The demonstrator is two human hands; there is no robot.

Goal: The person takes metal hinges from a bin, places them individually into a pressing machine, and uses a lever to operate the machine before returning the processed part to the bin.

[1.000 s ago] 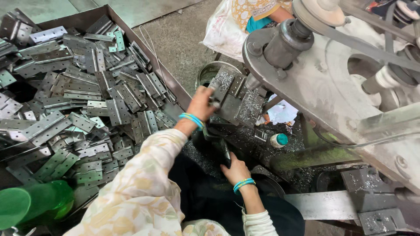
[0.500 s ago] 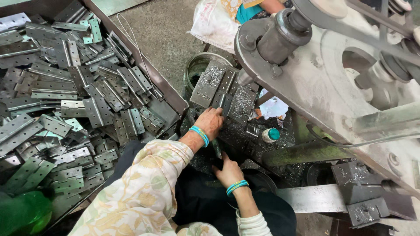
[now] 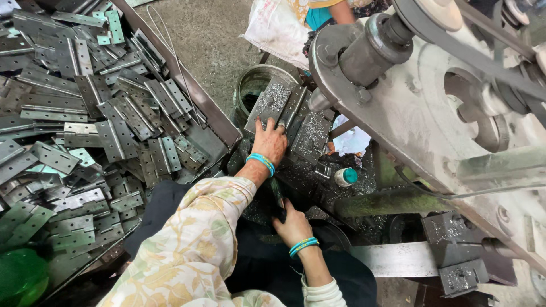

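Observation:
My left hand (image 3: pixel 270 142), with a teal bangle at the wrist, lies flat with fingers spread on the lower edge of a grey metal hinge plate (image 3: pixel 272 102). The plate rests on the press bed (image 3: pixel 310 136), which is strewn with metal chips. My right hand (image 3: pixel 293 224), also bangled, is closed around a dark handle (image 3: pixel 277 196) that sticks up just below my left wrist. My floral sleeve (image 3: pixel 193 250) crosses the lower middle.
A big tray of loose grey hinges (image 3: pixel 85 113) fills the left. A round metal can (image 3: pixel 256 85) stands behind the bed, and a small teal-capped bottle (image 3: pixel 345 177) lies to its right. The press's flywheel and frame (image 3: pixel 432 102) loom right. Another person (image 3: pixel 324 14) sits at the top.
My left hand has come down from holding a hinge up at the bed and now rests flat on the plate. My right hand has stayed on the handle.

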